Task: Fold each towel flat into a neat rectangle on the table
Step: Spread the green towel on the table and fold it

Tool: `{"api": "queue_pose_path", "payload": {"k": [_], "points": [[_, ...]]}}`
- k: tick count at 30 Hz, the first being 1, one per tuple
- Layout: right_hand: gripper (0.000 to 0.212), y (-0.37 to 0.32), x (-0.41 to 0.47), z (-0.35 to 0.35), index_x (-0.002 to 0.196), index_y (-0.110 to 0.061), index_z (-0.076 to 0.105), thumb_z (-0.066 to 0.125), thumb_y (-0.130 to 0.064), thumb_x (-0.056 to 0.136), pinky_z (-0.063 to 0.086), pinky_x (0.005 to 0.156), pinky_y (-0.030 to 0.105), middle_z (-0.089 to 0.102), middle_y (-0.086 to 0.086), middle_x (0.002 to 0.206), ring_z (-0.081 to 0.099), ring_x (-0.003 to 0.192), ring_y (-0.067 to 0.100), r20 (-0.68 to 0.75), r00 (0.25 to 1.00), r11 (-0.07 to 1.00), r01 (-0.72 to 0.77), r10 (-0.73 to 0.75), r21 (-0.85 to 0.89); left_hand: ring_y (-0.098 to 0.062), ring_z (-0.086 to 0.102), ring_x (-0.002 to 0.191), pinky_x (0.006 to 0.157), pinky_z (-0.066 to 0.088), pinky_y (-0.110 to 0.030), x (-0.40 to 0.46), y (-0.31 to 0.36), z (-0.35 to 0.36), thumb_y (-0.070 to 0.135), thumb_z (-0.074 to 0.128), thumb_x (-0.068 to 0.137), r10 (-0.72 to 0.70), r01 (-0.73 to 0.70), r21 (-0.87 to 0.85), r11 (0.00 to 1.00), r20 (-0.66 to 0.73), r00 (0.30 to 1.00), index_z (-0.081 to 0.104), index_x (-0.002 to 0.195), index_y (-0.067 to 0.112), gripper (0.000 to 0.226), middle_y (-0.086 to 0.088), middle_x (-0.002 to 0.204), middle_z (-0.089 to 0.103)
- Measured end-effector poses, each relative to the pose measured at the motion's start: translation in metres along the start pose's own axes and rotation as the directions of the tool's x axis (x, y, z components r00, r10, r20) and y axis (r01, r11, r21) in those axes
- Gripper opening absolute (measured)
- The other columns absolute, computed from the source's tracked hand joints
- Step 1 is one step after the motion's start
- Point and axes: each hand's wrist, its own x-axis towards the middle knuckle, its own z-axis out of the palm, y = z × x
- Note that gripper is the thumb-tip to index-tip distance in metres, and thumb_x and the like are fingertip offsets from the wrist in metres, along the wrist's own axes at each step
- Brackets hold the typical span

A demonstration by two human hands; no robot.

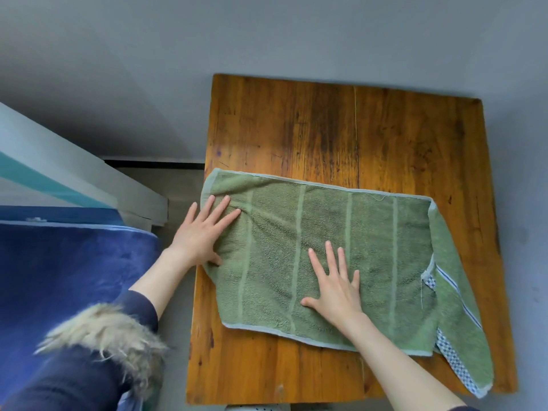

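I see a wooden table (341, 129), boards worn and dark-stained toward the far edge. One green towel (385, 247) lies directly on it, across the near half, reaching the left edge; its right end is doubled over, near the right edge.

Beyond your right hand (335, 287) the wooden table (341, 129) lies bare to its far edge, open for a reach. Right of it the green towel (296, 247) ends in a hanging flap. Left of your left hand (203, 232), a blue blanket (59, 277) crowds close.
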Motion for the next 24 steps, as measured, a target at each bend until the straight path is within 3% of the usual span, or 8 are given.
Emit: {"api": "queue_pose_path", "payload": {"k": [2, 4, 9, 14, 17, 19, 21, 24], "points": [[0.113, -0.001, 0.000, -0.001, 0.143, -0.036, -0.020, 0.066, -0.056, 0.074, 0.004, 0.110, 0.062, -0.042, 0.000, 0.144, -0.034, 0.135, 0.025, 0.008, 1.000, 1.000, 0.000, 0.000, 0.009, -0.024, -0.019, 0.143, 0.114, -0.008, -0.048, -0.002, -0.003, -0.004, 0.035, 0.076, 0.070, -0.011, 0.011, 0.024, 1.000, 0.026, 1.000, -0.016, 0.145, 0.034, 0.118, 0.003, 0.151, -0.028], [0.112, -0.001, -0.001, -0.002, 0.143, -0.036, -0.020, 0.066, -0.055, 0.075, 0.003, 0.110, 0.062, -0.042, 0.000, 0.143, -0.034, 0.136, 0.025, 0.010, 1.000, 1.000, -0.002, 0.002, 0.021, -0.024, -0.015, 0.144, 0.114, -0.008, -0.045, -0.008, 0.005, -0.006, 0.022, 0.067, 0.078, -0.018, 0.018, -0.063, 0.998, -0.002, 1.000, -0.005, 0.148, 0.030, 0.101, -0.002, 0.156, -0.018], [0.110, -0.003, -0.006, 0.000, 0.140, -0.034, -0.024, 0.062, -0.058, 0.077, 0.002, 0.110, 0.063, -0.042, 0.001, 0.144, -0.035, 0.134, 0.026, -0.015, 1.000, 1.000, -0.009, 0.010, 0.015, -0.028, -0.004, 0.145, 0.114, -0.001, -0.035, -0.042, 0.051, 0.013, 0.020, 0.050, 0.093, -0.134, 0.020, -0.411, 0.911, -0.250, 0.959, 0.018, 0.149, 0.015, 0.064, -0.009, 0.158, -0.001], [0.110, -0.006, -0.016, 0.013, 0.136, -0.033, -0.029, 0.060, -0.061, 0.077, 0.003, 0.109, 0.064, -0.042, 0.000, 0.144, -0.037, 0.133, 0.025, -0.006, 1.000, 1.000, -0.023, 0.023, 0.005, -0.029, -0.012, 0.144, 0.116, -0.002, -0.041, -0.076, 0.083, 0.046, 0.037, 0.045, 0.095, -0.290, 0.207, -0.433, 0.877, -0.133, 0.948, 0.010, 0.149, 0.018, 0.068, -0.013, 0.157, -0.008], [0.109, -0.008, -0.019, 0.020, 0.140, -0.035, -0.026, 0.060, -0.061, 0.078, 0.004, 0.109, 0.064, -0.043, -0.001, 0.144, -0.036, 0.133, 0.025, 0.011, 0.999, 0.999, -0.036, 0.036, 0.023, -0.029, -0.001, 0.145, 0.117, 0.009, -0.046, -0.090, 0.088, 0.054, 0.025, 0.050, 0.094, -0.335, 0.221, -0.516, 0.827, -0.137, 0.932, 0.026, 0.146, 0.014, 0.058, -0.014, 0.157, 0.006], [0.107, -0.010, -0.019, 0.021, 0.142, -0.036, -0.022, 0.060, -0.059, 0.078, 0.005, 0.109, 0.064, -0.043, -0.001, 0.144, -0.034, 0.135, 0.026, 0.020, 0.999, 0.998, -0.042, 0.041, 0.037, -0.035, 0.022, 0.141, 0.113, 0.026, -0.048, -0.096, 0.083, 0.056, 0.011, 0.055, 0.090, -0.417, 0.216, -0.577, 0.788, -0.241, 0.876, 0.042, 0.137, 0.003, 0.049, -0.021, 0.149, 0.028], [0.105, -0.011, -0.018, 0.019, 0.143, -0.036, -0.021, 0.060, -0.057, 0.080, 0.006, 0.108, 0.065, -0.043, 0.000, 0.144, -0.032, 0.137, 0.028, 0.029, 0.999, 0.998, -0.044, 0.043, 0.046, -0.037, 0.034, 0.132, 0.107, 0.036, -0.049, -0.097, 0.073, 0.055, 0.010, 0.057, 0.088, -0.526, 0.287, -0.607, 0.742, -0.262, 0.809, 0.043, 0.133, -0.002, 0.049, -0.023, 0.140, 0.038], [0.102, -0.012, -0.017, 0.017, 0.144, -0.035, -0.019, 0.060, -0.054, 0.082, 0.006, 0.109, 0.064, -0.043, -0.001, 0.143, -0.031, 0.137, 0.028, 0.043, 0.998, 0.997, -0.045, 0.042, 0.060, -0.035, 0.032, 0.124, 0.102, 0.034, -0.046, -0.091, 0.058, 0.049, 0.024, 0.058, 0.089, -0.693, 0.453, -0.727, 0.516, -0.043, 0.720, 0.038, 0.138, 0.003, 0.056, -0.019, 0.131, 0.041]]}}
